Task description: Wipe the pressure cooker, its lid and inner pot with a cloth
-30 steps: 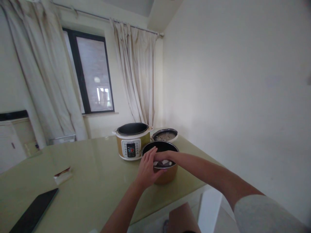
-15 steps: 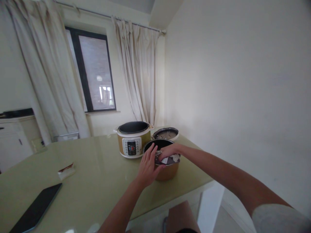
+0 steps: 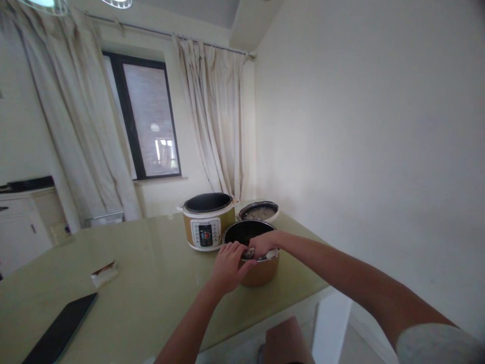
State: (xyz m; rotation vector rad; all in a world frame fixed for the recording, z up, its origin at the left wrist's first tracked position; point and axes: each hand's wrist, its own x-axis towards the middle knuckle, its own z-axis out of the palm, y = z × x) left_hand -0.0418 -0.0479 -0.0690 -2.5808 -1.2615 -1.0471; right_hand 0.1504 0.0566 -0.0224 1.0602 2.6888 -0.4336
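A gold inner pot (image 3: 261, 273) with a dark inside stands on the glass table (image 3: 151, 283). My left hand (image 3: 227, 265) rests on its near left rim, fingers curled over the edge. My right hand (image 3: 263, 244) is closed on a white cloth (image 3: 271, 254) pressed against the pot's near rim. Behind the pot stands the gold rice cooker body (image 3: 206, 221), open and without its pot. The cooker's lid (image 3: 259, 210) lies upside down to its right.
A dark tablet (image 3: 58, 331) lies at the table's near left edge, with a small wrapped packet (image 3: 103, 273) beyond it. A brown stool (image 3: 284, 344) sits below the table's near edge. A window and curtains are behind; a white wall is at right.
My right hand has drawn the cloth toward the pot's near rim. My left hand's fingers have curled down over the rim. The view has shifted slightly.
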